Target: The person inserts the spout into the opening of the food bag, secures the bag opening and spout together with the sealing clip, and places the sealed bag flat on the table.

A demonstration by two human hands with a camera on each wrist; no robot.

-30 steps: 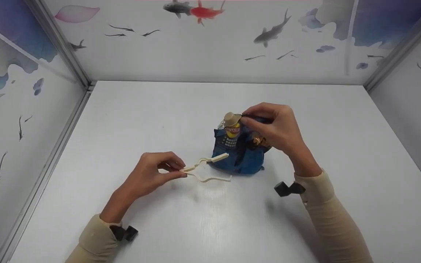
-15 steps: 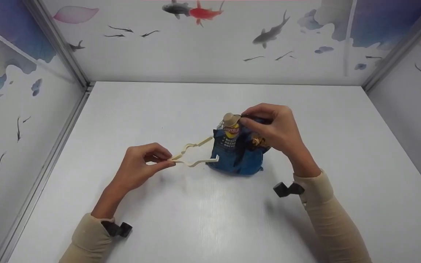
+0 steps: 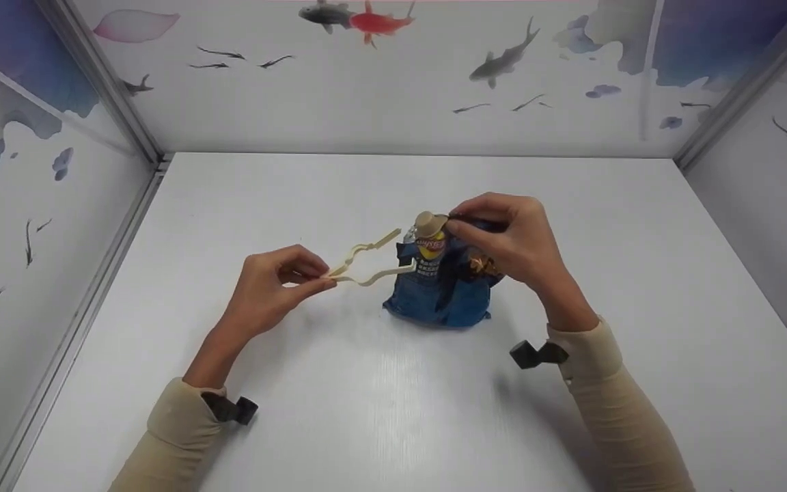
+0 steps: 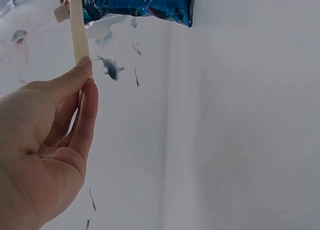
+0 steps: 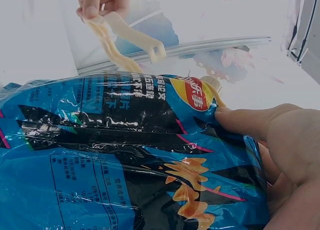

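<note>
A blue chip bag (image 3: 434,304) stands upright mid-table, its printed back seen close up in the right wrist view. At its top left corner sits a beige capped spout (image 3: 427,224). My right hand (image 3: 520,239) pinches the bag's top edge beside the spout, thumb on the near side. Between thumb and fingertips, my left hand (image 3: 267,283) holds the hinged end of a cream bag clip (image 3: 368,281). The clip's two arms are spread; the near one's hooked tip overlaps the bag's upper left edge in the head view. Whether it touches the bag I cannot tell.
The white table (image 3: 393,424) is enclosed by panels (image 3: 393,102) printed with fish and lotus, joined by grey metal rails (image 3: 103,82). A small black device (image 3: 229,408) is on the left cuff, and another black device (image 3: 537,354) on the right.
My left hand has moved the spread clip up and away from me, from in front of the bag's base to its upper left side. The right hand and bag stay put.
</note>
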